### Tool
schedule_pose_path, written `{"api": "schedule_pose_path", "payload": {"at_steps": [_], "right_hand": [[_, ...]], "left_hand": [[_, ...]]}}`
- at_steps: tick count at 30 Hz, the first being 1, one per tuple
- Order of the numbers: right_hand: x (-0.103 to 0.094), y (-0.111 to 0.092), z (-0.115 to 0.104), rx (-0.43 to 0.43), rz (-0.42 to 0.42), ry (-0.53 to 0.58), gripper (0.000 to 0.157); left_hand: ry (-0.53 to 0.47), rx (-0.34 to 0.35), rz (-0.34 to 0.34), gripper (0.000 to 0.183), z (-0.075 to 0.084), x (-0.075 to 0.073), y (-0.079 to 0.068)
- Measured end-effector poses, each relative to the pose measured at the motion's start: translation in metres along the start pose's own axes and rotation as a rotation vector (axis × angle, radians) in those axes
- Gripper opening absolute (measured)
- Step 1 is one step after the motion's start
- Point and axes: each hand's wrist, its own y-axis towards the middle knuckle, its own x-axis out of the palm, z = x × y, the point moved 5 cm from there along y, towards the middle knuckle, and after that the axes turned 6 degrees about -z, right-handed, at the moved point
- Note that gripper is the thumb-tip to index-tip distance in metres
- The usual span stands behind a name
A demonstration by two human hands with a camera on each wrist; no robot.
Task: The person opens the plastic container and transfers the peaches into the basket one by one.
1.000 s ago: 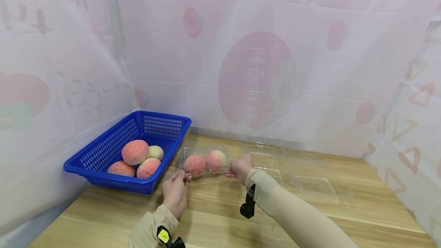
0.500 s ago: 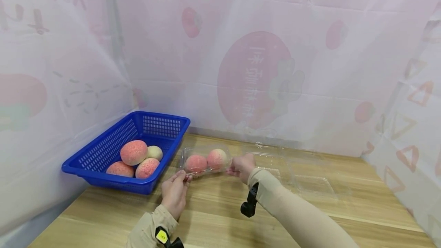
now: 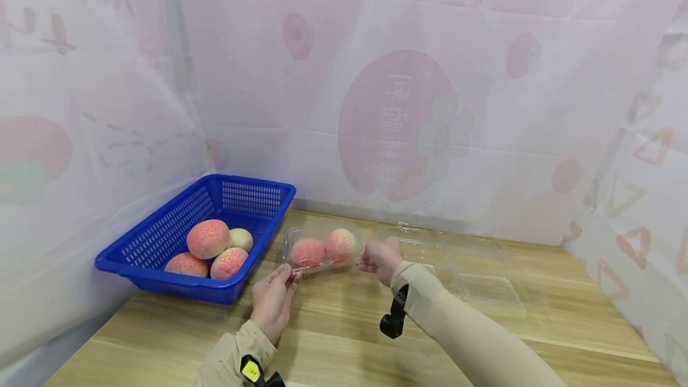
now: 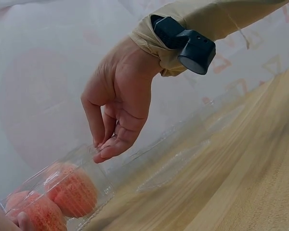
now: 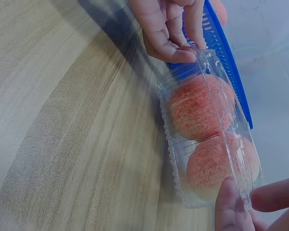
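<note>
A clear plastic clamshell box (image 3: 298, 263) holds two pink-and-cream peaches; the left one (image 3: 307, 252) is pinker, the right one (image 3: 341, 245) paler on top. My left hand (image 3: 271, 300) pinches the box's near left corner between thumb and fingers. At the opposite end my right hand (image 3: 383, 258) pinches the edge, as its fingertips (image 4: 102, 153) show in the left wrist view. The right wrist view shows both hands on the same long rim, the lid over the peaches. Whether the box's underside touches the table is unclear.
A blue plastic basket (image 3: 258, 196) stands at left with several peaches (image 3: 208, 239) in it. Behind and right of my right hand lie clear clamshell boxes (image 3: 491, 288), opened out on the wooden table (image 3: 344, 339). Printed white sheets (image 3: 258, 100) wall the table in.
The box with its two peaches has shifted slightly right and away from me, both hands still pinching it. My right hand has moved a little to the right along with it.
</note>
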Motion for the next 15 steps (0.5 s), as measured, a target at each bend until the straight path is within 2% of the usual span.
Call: {"api": "schedule_pose_path", "payload": {"at_steps": [3, 9, 15], "right_hand": [[-0.002, -0.003, -0.002, -0.023, -0.008, -0.002, 0.043], [-0.005, -0.009, -0.006, -0.078, -0.025, 0.031, 0.031], [-0.012, -0.016, -0.010, -0.094, -0.024, 0.057, 0.032]], "left_hand": [[-0.004, 0.012, -0.016, 0.028, 0.002, 0.001, -0.001], [-0.019, 0.038, -0.042, 0.025, 0.006, 0.002, -0.003], [0.005, 0.061, -0.086, 0.027, 0.011, 0.007, -0.005]]}}
